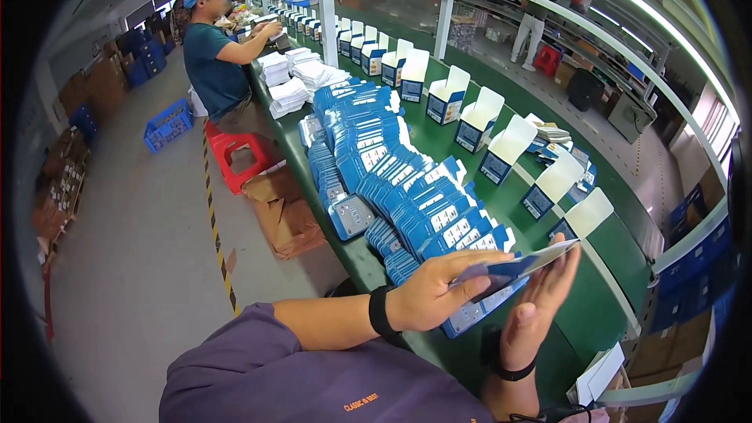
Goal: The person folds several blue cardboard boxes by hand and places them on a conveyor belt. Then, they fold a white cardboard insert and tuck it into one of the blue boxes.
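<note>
"Long green workbench [623, 254] in a bright factory hall, and hogging it is a leaning pile of flat blue-and-white cardboard cartons [392, 160]. Let's use that as our landmark. So where's the one we're handling?"

"Just past the pile's near end, held above the bench: a single flat blue-and-white cardboard carton [511, 269]. Our left hand [429, 290] is clamped on it, thumb pressed to the near face. Our right hand [540, 301] has its fingers straight and its palm turned to the carton's outer end. Looks like contact, but we wouldn't swear to it."

"What could bite us?"

"Couple of things, imo. The pile leans card on card, so a knock from our left forearm might fan it over the edge. Too loose a thumb and the single carton could skid away; too hard a push and it'd crease. Also, those upright blue boxes with raised white flaps [496, 167], right of the pile, look light enough to tip if nudged."

"Any readable labels?"

"Pile's got white panels with print too tiny for us. Purple short-sleeved shirt [305, 380], nearer us than the pile, has orange lettering, but we're not quoting it. No brands from us."
</note>
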The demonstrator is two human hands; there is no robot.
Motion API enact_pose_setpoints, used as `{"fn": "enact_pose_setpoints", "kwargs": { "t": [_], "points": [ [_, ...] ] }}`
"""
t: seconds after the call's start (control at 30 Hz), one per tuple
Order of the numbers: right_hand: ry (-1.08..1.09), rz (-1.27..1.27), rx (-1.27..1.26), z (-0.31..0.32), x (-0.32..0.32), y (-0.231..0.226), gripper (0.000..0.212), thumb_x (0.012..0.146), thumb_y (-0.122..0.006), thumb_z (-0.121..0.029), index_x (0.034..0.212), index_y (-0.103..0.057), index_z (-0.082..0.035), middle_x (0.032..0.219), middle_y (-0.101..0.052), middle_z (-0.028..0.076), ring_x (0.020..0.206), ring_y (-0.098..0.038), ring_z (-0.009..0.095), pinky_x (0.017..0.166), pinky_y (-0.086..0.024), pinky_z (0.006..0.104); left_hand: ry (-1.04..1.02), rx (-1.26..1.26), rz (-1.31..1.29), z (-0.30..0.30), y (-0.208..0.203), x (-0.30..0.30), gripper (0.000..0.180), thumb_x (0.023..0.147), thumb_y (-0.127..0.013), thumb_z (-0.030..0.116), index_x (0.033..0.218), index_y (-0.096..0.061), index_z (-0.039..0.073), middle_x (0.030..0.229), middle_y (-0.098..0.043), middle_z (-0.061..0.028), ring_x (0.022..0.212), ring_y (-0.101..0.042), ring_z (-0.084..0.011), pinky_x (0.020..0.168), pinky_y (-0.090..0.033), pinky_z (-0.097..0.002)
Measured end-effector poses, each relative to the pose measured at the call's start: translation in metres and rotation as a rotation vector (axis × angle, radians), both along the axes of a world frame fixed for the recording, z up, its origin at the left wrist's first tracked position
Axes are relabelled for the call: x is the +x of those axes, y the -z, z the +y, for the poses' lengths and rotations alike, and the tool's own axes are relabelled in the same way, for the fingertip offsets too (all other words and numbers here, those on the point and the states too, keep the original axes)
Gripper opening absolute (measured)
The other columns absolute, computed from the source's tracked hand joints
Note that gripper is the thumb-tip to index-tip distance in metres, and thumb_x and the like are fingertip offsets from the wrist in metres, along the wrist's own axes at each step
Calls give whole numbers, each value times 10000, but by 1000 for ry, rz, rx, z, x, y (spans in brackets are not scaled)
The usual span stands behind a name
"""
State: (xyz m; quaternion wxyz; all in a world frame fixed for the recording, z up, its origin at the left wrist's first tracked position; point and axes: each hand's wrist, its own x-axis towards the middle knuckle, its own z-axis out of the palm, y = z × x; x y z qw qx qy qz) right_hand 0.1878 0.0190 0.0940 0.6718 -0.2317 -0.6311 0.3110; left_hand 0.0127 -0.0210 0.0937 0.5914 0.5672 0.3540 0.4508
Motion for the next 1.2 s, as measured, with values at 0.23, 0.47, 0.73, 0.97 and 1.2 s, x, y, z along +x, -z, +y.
{"fn": "enact_pose_setpoints", "kwargs": {
  "t": [0.23, 0.47, 0.73, 0.97, 1.2],
  "points": [
    [-268, 102, 29, -20, -19, 20, 1046, 898, -679, -565, 1600, -160, 12, 1665, -205, 254, 1525, -279, 363, 1242, -233, 497, -321, 303, -306, -7, -9, 24, 856, 989, -644, 484, 1563, -289, -44, 1554, -374, -197, 1472, -348, -293, 1232, -224, -432],
    [-313, 221, -319, -20, -5, 10, 905, 933, -644, -437, 1597, -203, -8, 1625, -308, 251, 1480, -360, 339, 1235, -270, 460, -403, 689, 77, -12, 2, 25, 733, 959, -595, 236, 1556, -271, -39, 1527, -384, -172, 1436, -376, -264, 1236, -217, -423],
    [-334, 368, -221, -32, -21, -2, 791, 943, -594, -267, 1617, -233, -64, 1554, -418, 251, 1437, -412, 339, 1222, -289, 464, -447, 377, -306, -13, 8, 36, 606, 913, -526, 1, 1502, -388, 26, 1440, -455, -158, 1376, -430, -260, 1207, -269, -407],
    [-340, 84, -48, -16, -1, 21, 214, 996, -540, -179, 1186, -593, -97, 1406, -518, 235, 1410, -446, 399, 1180, -318, 522, -535, 719, 28, -16, 3, 27, 441, 882, -535, -88, 1286, -579, 85, 1399, -503, -175, 1378, -457, -329, 1182, -316, -460],
    [-132, 49, -96, -20, -10, 18, 177, 917, -616, 52, 1024, -632, -88, 1353, -559, 181, 1378, -491, 362, 1149, -359, 487, -520, 862, 161, -3, 15, 20, 347, 838, -626, -65, 1153, -611, 79, 1378, -536, -208, 1392, -469, -394, 1157, -348, -499]
  ]
}}
